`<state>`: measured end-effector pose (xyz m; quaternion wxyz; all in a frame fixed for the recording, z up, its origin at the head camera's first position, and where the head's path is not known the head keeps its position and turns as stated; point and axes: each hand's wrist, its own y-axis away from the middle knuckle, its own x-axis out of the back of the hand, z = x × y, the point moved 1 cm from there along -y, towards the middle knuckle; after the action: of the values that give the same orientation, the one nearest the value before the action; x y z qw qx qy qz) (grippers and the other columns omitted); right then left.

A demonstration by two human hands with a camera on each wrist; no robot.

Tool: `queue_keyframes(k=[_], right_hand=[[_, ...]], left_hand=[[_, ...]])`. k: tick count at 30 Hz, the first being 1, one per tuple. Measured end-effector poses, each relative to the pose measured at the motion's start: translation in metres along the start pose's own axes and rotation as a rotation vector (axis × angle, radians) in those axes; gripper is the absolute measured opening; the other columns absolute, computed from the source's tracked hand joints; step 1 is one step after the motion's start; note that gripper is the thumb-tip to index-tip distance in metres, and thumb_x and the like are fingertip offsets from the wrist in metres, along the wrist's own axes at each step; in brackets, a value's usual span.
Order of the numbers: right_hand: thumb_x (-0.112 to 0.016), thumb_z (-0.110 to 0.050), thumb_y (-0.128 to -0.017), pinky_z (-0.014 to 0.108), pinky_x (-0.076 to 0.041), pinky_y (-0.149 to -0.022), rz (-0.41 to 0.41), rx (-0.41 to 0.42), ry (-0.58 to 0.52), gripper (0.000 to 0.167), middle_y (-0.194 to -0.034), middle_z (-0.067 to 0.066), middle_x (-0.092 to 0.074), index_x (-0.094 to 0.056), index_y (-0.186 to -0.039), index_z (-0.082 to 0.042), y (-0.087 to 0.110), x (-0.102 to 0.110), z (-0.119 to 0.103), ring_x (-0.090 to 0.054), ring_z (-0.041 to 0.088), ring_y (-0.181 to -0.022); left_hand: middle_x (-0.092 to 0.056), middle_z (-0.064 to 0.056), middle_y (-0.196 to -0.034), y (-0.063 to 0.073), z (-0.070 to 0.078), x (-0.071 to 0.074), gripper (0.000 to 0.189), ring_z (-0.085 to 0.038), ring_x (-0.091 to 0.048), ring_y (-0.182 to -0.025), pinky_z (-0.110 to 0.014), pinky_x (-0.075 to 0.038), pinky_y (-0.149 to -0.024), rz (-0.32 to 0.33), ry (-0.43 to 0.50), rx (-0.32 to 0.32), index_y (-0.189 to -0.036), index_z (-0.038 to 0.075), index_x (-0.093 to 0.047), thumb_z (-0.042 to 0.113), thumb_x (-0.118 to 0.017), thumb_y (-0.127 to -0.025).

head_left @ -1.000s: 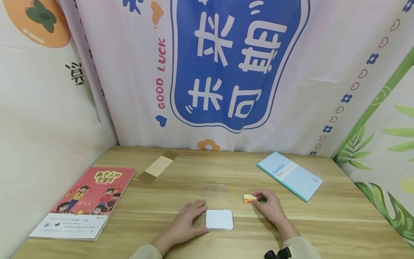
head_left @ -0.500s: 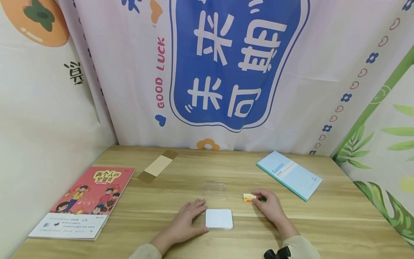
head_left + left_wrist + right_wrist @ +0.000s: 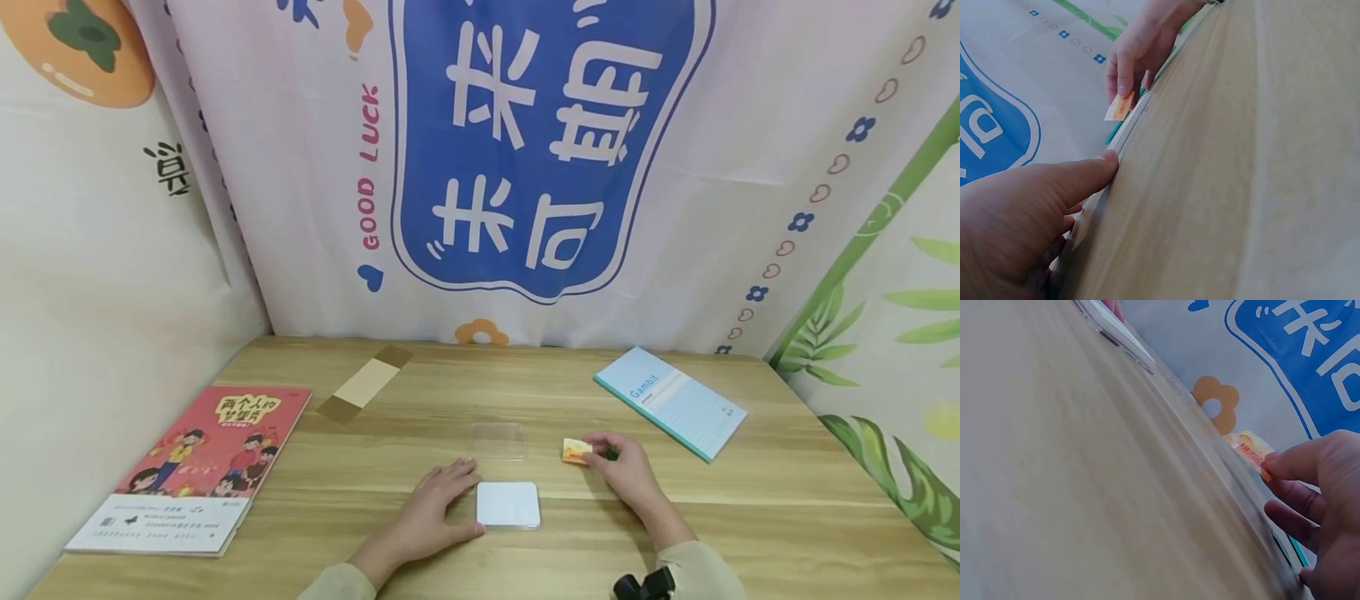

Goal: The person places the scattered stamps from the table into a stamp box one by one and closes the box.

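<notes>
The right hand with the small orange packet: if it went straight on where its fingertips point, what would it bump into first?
Probably the clear plastic piece, left of the orange packet. The height of the right hand above the table is unclear, so it might pass over.

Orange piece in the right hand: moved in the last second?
Yes, slightly: in the head view, the orange piece has shifted up the picture against the clear plastic.

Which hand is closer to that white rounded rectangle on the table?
Left: the left hand is at the left edge of the white rectangle; the right hand is farther, to its right, pinching an orange piece.
</notes>
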<state>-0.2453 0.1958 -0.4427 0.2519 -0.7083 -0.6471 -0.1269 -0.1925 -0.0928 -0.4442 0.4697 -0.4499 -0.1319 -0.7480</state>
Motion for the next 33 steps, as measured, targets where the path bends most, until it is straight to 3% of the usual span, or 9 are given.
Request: queue_keyframes(k=[10,23,33], right_hand=[[-0.068,-0.003,-0.07,0.026,-0.041,-0.065,-0.041,-0.005,-0.11,0.019,-0.075,0.003,-0.058,-0.063,-0.089,-0.002,0.006,0.0,-0.029,-0.05,0.016,-0.077],[-0.066,-0.004,-0.073,0.019,-0.04,-0.054,-0.315,0.083,-0.329,0.024,-0.075,0.008,-0.055,-0.059,-0.094,0.005,0.023,-0.027,-0.067,-0.048,0.013,-0.066],[-0.066,-0.005,-0.073,0.019,-0.041,-0.056,-0.428,0.059,-0.306,0.02,-0.073,0.003,-0.054,-0.06,-0.09,0.002,0.037,-0.055,-0.064,-0.047,0.014,-0.066]], left_hand=[[-0.036,-0.012,-0.132,0.001,0.0,0.0,0.065,-0.028,-0.026,-0.123,-0.046,-0.013,-0.1,-0.008,0.013,0.004,-0.121,0.004,-0.047,0.048,-0.06,-0.074],[-0.035,-0.012,-0.133,0.001,-0.002,0.001,0.065,-0.028,-0.026,-0.123,-0.047,-0.012,-0.1,-0.014,0.006,0.012,-0.122,0.004,-0.047,0.047,-0.06,-0.074],[-0.036,-0.012,-0.132,0.001,-0.001,0.0,0.064,-0.028,-0.027,-0.122,-0.048,-0.014,-0.1,-0.003,-0.004,-0.001,-0.12,0.005,-0.049,0.046,-0.061,-0.074]])
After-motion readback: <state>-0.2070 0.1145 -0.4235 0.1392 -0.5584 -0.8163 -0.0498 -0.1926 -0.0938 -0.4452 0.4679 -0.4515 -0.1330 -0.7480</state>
